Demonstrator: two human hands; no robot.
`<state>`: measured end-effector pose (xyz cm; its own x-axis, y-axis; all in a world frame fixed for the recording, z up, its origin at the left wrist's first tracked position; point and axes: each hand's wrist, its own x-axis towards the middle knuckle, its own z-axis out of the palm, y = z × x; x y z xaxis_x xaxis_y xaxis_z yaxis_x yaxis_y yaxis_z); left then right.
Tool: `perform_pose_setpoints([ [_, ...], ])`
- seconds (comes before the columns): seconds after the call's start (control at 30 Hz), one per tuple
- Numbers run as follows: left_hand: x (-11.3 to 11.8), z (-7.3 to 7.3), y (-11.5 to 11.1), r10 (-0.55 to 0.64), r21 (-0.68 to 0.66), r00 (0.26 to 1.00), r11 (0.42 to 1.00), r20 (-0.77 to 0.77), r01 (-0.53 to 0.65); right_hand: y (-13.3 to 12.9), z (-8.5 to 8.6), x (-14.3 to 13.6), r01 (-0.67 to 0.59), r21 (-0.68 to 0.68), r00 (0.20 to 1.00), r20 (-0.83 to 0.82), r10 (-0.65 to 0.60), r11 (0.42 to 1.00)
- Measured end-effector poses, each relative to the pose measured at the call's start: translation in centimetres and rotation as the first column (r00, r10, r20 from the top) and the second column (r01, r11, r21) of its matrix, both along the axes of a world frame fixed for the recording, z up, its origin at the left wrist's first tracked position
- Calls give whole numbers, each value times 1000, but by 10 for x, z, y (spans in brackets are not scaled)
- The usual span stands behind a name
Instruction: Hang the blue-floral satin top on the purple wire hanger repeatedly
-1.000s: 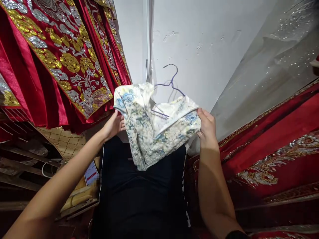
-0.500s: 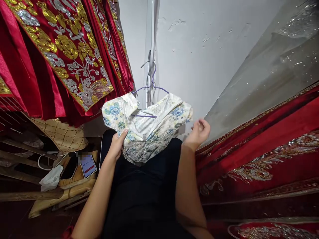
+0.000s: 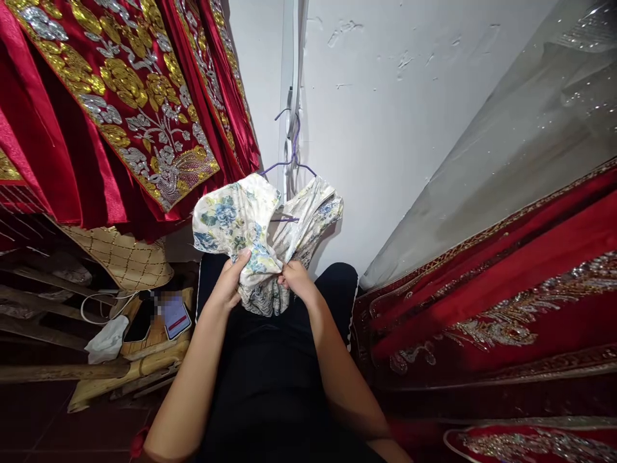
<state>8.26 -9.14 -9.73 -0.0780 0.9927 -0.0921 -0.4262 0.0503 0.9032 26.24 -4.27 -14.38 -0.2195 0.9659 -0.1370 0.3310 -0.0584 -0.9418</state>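
A white garment with blue and yellow flowers (image 3: 224, 218) hangs on a thin purple hanger (image 3: 295, 145) above my lap. My left hand (image 3: 230, 280) grips its lower left part, thumb on the front of the cloth and the other fingers mostly hidden behind. At the lower point of the neck opening, my right hand (image 3: 295, 279) is closed on the fabric edge. The garment's left shoulder faces me broadly, while the right shoulder is folded narrower. Through the neck opening, part of the hanger's lower bar shows.
Red garments with gold and silver embroidery (image 3: 130, 83) hang at the upper left. A phone (image 3: 176, 318) lies on a wooden stool (image 3: 159, 363) at the lower left. Sheer grey cloth (image 3: 482, 186) and red beaded fabric (image 3: 554, 283) fill the right side.
My right hand has moved left from beside the garment and taken hold of the cloth at the neckline. The garment's right side has folded inward.
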Motion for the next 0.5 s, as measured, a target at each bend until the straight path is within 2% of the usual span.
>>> perform_pose_setpoints([
  [0.07, -4, -10, 4, 225, 56, 969, 974, -103, -220, 0, -2, 5, 25, -28, 999, 24, -25, 999],
  [0.1, -6, -18, 6, 387, 120, 903, 921, -186, -370, 0, -3, 8, 15, -38, 1000, 22, -14, 999],
  [0.13, -6, -27, 6, 538, 208, 795, 842, -279, -497, 0, -5, 9, 6, -47, 1000, 16, -6, 999],
  [0.17, -5, -37, 6, 648, 307, 670, 761, -362, -571, 0, -6, 9, 2, -55, 1000, 10, -1, 998],
  [0.2, -3, -47, 5, 700, 396, 571, 714, -429, -578, 0, -8, 9, -1, -61, 1000, 9, 2, 998],
  [0.23, 1, -56, 2, 695, 458, 532, 719, -484, -523, -1, -10, 7, -3, -63, 1000, 8, 3, 998],
  [0.27, 7, -64, 0, 642, 488, 551, 765, -533, -419, -1, -12, 5, -6, -57, 1000, 4, 6, 998],
  [0.33, 20, -74, -4, 447, 479, 655, 866, -609, -145, -2, -14, -1, -11, -28, 1000, -18, 11, 1000],
  [0.4, 32, -76, -4, 285, 447, 699, 893, -656, 56, -3, -13, -5, -9, 7, 998, -67, 10, 1000],
  [0.5, 43, -70, 0, 249, 427, 667, 897, -702, 115, -7, -5, -5, -38, -14, 981, -193, 35, 999],
])
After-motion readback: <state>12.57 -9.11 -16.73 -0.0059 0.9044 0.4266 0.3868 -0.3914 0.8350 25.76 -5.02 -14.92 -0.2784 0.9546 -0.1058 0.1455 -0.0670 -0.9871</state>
